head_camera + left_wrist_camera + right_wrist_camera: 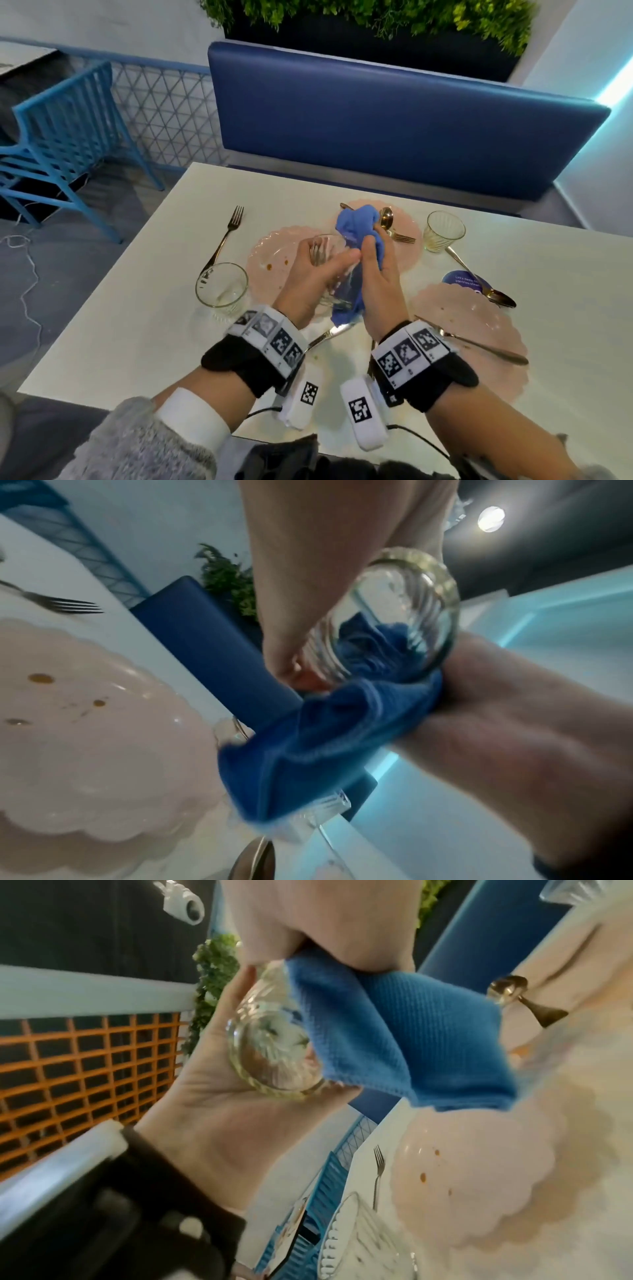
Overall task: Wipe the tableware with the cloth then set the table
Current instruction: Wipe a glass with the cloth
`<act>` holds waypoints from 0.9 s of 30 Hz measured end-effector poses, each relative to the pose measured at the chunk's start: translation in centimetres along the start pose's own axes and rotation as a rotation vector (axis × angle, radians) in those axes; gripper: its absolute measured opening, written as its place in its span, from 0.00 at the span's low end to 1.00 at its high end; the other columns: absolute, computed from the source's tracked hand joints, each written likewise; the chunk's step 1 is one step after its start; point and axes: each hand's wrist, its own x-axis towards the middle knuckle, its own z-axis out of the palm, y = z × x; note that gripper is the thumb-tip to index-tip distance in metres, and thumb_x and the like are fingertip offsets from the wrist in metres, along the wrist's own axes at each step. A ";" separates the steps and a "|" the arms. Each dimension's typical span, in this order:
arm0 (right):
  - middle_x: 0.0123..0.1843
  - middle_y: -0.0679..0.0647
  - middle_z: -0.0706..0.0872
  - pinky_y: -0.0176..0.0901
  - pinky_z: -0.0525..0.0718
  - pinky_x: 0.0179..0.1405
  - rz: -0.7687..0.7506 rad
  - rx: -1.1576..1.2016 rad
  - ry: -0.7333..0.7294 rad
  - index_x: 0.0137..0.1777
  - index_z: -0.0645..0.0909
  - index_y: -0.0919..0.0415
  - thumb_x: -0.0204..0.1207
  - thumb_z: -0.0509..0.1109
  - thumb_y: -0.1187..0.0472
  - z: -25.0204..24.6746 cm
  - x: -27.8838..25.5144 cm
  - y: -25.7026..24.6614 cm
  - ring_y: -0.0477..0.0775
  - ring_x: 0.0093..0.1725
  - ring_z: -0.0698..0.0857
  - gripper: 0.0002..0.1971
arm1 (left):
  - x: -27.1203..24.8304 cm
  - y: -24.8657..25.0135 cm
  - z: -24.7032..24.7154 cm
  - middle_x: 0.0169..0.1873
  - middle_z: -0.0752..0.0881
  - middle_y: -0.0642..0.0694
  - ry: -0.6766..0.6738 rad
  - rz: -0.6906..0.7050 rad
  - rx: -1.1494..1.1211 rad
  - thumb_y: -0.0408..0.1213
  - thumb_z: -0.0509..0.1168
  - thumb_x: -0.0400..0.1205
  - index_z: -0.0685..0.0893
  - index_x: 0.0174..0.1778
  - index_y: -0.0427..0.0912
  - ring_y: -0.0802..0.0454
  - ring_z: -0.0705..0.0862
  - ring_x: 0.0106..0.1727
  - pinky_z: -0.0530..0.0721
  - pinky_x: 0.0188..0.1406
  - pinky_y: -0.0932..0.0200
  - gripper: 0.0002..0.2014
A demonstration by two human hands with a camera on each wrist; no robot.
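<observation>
A clear ribbed glass (327, 260) is held tilted above the table, and my left hand (318, 270) grips it round its side. My right hand (375, 255) grips a blue cloth (359, 222) and presses it against the glass. In the left wrist view the cloth (325, 737) shows blue through the glass (404, 610) and hangs below it. In the right wrist view the thick base of the glass (270, 1047) faces the camera, with the cloth (411, 1042) draped along its side. The fingers of my right hand are hidden by the cloth.
Three pink scalloped plates lie on the white table (137, 308): a stained one (270, 253), a far one (407, 246) with a spoon and fork, and a right one (479, 325) with cutlery. Two more glasses (222, 291) (444, 231) and a fork (226, 236) stand nearby. A blue bench (394, 120) is behind.
</observation>
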 end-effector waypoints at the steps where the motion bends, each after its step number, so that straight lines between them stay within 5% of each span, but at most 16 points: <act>1: 0.70 0.54 0.81 0.57 0.80 0.66 0.075 0.067 0.000 0.70 0.73 0.44 0.71 0.62 0.32 0.2 0.1 0.2 0.56 0.67 0.81 0.29 | -0.7 -0.2 0.4 0.52 0.84 0.44 0.064 0.075 0.058 0.40 0.77 0.70 0.72 0.64 0.41 0.53 0.86 0.48 0.84 0.42 0.63 0.29; 4: 0.58 0.60 0.89 0.53 0.84 0.62 0.325 0.302 -0.031 0.64 0.81 0.57 0.81 0.50 0.37 0.2 0.1 0.4 0.59 0.59 0.87 0.29 | -2.0 -1.4 0.8 0.51 0.83 0.51 0.126 0.283 0.127 0.36 0.79 0.66 0.70 0.61 0.48 0.61 0.85 0.49 0.84 0.46 0.70 0.31; 7: 0.52 0.59 0.89 0.48 0.85 0.56 0.435 0.577 -0.081 0.55 0.82 0.61 0.86 0.48 0.54 0.7 -1.1 0.8 0.56 0.53 0.87 0.21 | -1.7 -1.7 0.2 0.52 0.83 0.53 0.110 0.418 0.195 0.42 0.79 0.61 0.69 0.60 0.55 0.58 0.85 0.53 0.84 0.56 0.63 0.34; 9: 0.56 0.58 0.86 0.49 0.82 0.58 0.520 0.640 -0.073 0.53 0.81 0.60 0.85 0.50 0.55 1.1 -1.0 1.3 0.56 0.57 0.84 0.18 | -1.2 -1.9 -0.5 0.50 0.83 0.56 0.150 0.437 0.270 0.45 0.79 0.60 0.68 0.59 0.60 0.58 0.85 0.53 0.84 0.57 0.59 0.35; 11: 0.58 0.60 0.85 0.50 0.78 0.65 0.544 0.598 -0.079 0.52 0.83 0.61 0.80 0.62 0.55 2.3 -0.9 1.0 0.59 0.63 0.82 0.12 | -1.0 -2.0 -0.9 0.50 0.83 0.55 0.189 0.432 0.309 0.45 0.80 0.60 0.67 0.58 0.62 0.57 0.85 0.53 0.84 0.57 0.58 0.35; 12: 0.60 0.64 0.85 0.50 0.76 0.68 0.499 0.606 -0.094 0.58 0.83 0.61 0.78 0.66 0.57 3.2 -0.9 1.0 0.59 0.65 0.82 0.13 | -1.0 -2.1 -1.1 0.50 0.82 0.57 0.211 0.429 0.309 0.44 0.80 0.60 0.67 0.58 0.62 0.59 0.85 0.52 0.84 0.56 0.61 0.36; 14: 0.67 0.68 0.81 0.51 0.66 0.76 0.482 0.550 -0.024 0.74 0.70 0.67 0.85 0.53 0.62 3.6 -1.0 1.0 0.62 0.72 0.75 0.20 | -0.8 -2.2 -1.8 0.51 0.80 0.61 0.264 0.436 0.328 0.38 0.82 0.61 0.67 0.59 0.58 0.64 0.83 0.51 0.82 0.53 0.69 0.37; 16: 0.75 0.66 0.72 0.51 0.62 0.79 0.625 0.608 -0.072 0.77 0.63 0.71 0.86 0.49 0.63 2.5 -0.9 0.8 0.63 0.77 0.68 0.22 | -1.2 -2.1 -2.1 0.53 0.79 0.60 0.267 0.453 0.364 0.35 0.83 0.60 0.68 0.60 0.54 0.64 0.82 0.53 0.81 0.53 0.71 0.38; 19: 0.58 0.68 0.87 0.50 0.87 0.57 0.690 0.549 -0.211 0.56 0.86 0.70 0.71 0.68 0.64 1.8 -0.4 1.2 0.62 0.57 0.88 0.16 | -2.2 -2.4 -2.0 0.54 0.80 0.60 0.176 0.447 0.372 0.31 0.84 0.58 0.70 0.58 0.55 0.68 0.82 0.55 0.79 0.53 0.76 0.39; 22: 0.56 0.66 0.88 0.54 0.87 0.54 0.736 0.452 -0.246 0.52 0.88 0.69 0.81 0.52 0.67 1.9 -0.5 1.5 0.62 0.52 0.89 0.20 | -2.3 -2.5 -2.8 0.56 0.78 0.63 0.213 0.463 0.355 0.35 0.83 0.58 0.68 0.57 0.58 0.66 0.81 0.59 0.81 0.58 0.68 0.39; 24: 0.64 0.66 0.83 0.50 0.84 0.58 0.766 0.366 -0.199 0.53 0.86 0.70 0.84 0.48 0.62 3.1 -1.0 1.6 0.58 0.51 0.88 0.23 | -2.0 -2.1 -3.6 0.57 0.77 0.63 0.260 0.477 0.367 0.41 0.82 0.57 0.67 0.57 0.62 0.59 0.80 0.62 0.81 0.61 0.62 0.38; 26: 0.72 0.70 0.75 0.38 0.82 0.58 0.693 0.262 -0.110 0.54 0.84 0.74 0.82 0.43 0.39 3.3 -0.9 2.3 0.43 0.45 0.86 0.40 | -1.8 -1.3 -4.7 0.59 0.77 0.57 0.337 0.507 0.373 0.42 0.81 0.57 0.66 0.57 0.63 0.54 0.78 0.63 0.78 0.60 0.68 0.38; 27: 0.67 0.70 0.78 0.35 0.82 0.54 0.653 0.169 -0.113 0.59 0.80 0.76 0.78 0.44 0.31 3.2 -0.7 2.3 0.42 0.41 0.86 0.45 | -1.9 -0.7 -5.6 0.61 0.77 0.53 0.391 0.533 0.383 0.43 0.81 0.56 0.66 0.58 0.64 0.52 0.77 0.64 0.77 0.61 0.68 0.39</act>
